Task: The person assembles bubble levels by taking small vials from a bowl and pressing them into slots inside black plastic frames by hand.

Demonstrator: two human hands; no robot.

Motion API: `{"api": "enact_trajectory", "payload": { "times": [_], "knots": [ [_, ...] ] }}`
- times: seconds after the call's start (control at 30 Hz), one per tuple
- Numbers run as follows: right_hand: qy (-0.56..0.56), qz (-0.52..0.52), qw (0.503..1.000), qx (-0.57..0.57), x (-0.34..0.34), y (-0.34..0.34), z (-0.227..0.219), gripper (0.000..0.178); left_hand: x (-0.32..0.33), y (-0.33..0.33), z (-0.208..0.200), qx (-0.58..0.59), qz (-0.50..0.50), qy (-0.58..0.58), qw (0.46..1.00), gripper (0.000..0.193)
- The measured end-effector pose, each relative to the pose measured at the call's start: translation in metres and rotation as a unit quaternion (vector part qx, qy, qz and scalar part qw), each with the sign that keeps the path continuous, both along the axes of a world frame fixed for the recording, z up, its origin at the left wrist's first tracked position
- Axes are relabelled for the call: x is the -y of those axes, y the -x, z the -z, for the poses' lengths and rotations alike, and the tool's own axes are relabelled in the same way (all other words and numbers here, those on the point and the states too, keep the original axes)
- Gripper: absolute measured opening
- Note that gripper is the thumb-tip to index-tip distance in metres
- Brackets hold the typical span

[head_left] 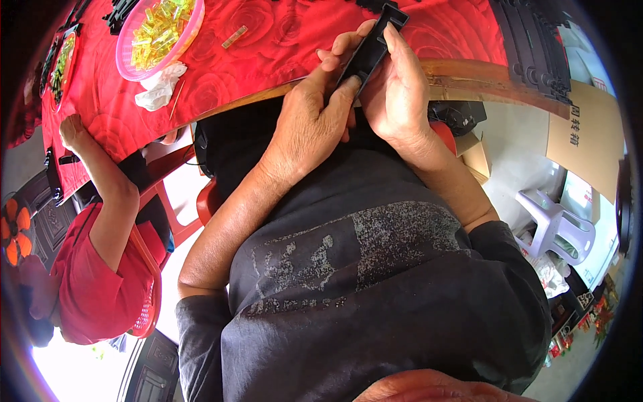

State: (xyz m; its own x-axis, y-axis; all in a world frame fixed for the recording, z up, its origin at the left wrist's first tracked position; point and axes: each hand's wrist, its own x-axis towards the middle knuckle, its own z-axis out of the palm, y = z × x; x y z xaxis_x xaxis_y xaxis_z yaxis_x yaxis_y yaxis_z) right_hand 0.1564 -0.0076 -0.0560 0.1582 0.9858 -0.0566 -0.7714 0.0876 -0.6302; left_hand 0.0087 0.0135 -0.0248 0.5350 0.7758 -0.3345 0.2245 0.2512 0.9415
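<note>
Both of my hands hold a long, narrow black plastic part [367, 59] over the table's near edge. It has raised side walls like a shallow trough, and it slants up to the right. My left hand [308, 124] grips its lower end, the thumb pressing into the hollow; some of the fingers are behind the part. My right hand [404, 87] supports it from the right, with its fingertips near the upper end. To the left, a pink basket [121, 60] carries many small yellow transparent pieces [161, 33]. One similar small piece [234, 37] lies alone on the red cloth [268, 63].
Crumpled white tissue [159, 90] and a thin stick [177, 100] lie below the basket. Black strips [532, 60] are piled at the table's right end. A co-worker in a red shirt [100, 281] sits at left. A cardboard box [583, 134] and light purple stool [556, 224] stand right.
</note>
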Motion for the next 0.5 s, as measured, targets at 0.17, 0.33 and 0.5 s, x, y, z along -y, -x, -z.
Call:
{"api": "enact_trajectory", "payload": {
  "times": [0.17,0.33,0.5],
  "knots": [
    [0.025,-0.004,0.999,-0.021,-0.003,-0.016,0.006,0.038,-0.001,0.006,-0.014,-0.018,-0.036,-0.245,0.969,0.037],
    [0.085,0.054,0.995,-0.001,-0.006,-0.014,0.001,0.035,-0.007,0.01,-0.02,-0.102,0.06,-0.46,0.88,0.068],
    [0.065,0.03,0.996,0.053,-0.006,-0.01,0.001,0.035,-0.01,0.005,-0.018,-0.138,0.106,-0.488,0.855,0.064]
  ]
}}
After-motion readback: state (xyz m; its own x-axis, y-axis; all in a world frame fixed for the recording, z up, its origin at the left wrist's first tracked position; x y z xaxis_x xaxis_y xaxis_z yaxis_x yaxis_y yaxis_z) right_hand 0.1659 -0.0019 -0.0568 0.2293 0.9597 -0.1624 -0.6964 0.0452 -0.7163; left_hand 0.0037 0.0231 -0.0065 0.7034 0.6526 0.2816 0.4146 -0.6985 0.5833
